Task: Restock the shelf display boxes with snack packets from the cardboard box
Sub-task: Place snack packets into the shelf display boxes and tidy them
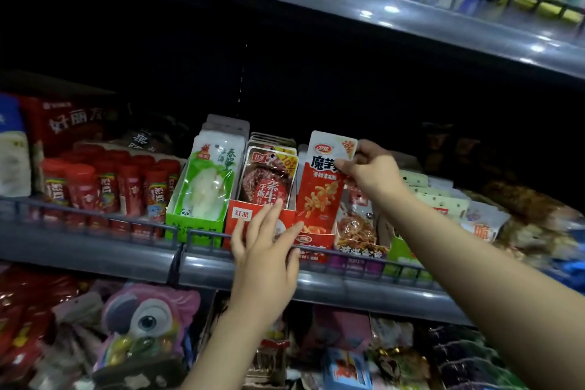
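The left hand [264, 250] spreads straight fingers against the red display box [253, 222] on the shelf. To its right, the right hand [373, 168] pinches a red-and-white snack packet [323, 180] by its top corner, upright, lower end in the neighbouring red box [311, 245].

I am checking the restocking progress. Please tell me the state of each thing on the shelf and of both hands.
Right hand: pinches the top of the red konjac packet, upright in its red display box.
Left hand: fingers straight, touching the front of the red beef-style box.
Beef-style packets: upright, filling their box.
Green box: holds upright white-green packets.
Red bottles: standing in rows.
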`<action>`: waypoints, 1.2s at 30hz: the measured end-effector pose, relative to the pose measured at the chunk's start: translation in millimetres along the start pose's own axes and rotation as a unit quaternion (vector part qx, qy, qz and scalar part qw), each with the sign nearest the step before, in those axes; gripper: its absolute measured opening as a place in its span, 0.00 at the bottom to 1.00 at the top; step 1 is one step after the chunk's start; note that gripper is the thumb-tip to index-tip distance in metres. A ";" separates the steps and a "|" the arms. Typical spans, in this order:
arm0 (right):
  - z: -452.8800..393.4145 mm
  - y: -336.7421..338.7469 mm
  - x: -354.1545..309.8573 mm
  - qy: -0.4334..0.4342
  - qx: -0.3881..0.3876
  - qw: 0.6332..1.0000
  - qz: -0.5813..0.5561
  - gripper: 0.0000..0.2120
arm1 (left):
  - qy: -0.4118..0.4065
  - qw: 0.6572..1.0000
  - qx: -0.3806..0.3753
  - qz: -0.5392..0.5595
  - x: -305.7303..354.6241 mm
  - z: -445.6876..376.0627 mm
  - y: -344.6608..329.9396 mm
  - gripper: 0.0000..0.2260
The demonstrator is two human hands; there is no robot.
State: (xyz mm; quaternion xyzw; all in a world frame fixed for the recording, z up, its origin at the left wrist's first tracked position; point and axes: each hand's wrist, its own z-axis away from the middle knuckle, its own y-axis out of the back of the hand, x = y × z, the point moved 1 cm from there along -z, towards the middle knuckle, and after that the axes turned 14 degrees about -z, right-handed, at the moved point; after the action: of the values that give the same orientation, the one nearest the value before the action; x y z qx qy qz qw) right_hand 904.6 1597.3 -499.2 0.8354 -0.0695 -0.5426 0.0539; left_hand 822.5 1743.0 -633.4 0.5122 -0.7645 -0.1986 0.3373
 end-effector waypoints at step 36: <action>213.7 10.3 116.3 -0.130 0.042 0.981 -0.136 0.06 | 0.085 0.975 -0.178 0.101 32.8 110.1 2.2 0.13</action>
State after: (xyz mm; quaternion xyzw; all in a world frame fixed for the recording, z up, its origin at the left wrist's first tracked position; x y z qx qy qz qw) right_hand 755.4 1563.7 -688.7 0.7611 0.0158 -0.6452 -0.0651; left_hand 733.8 1709.2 -698.2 0.3789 -0.7335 -0.2519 0.5049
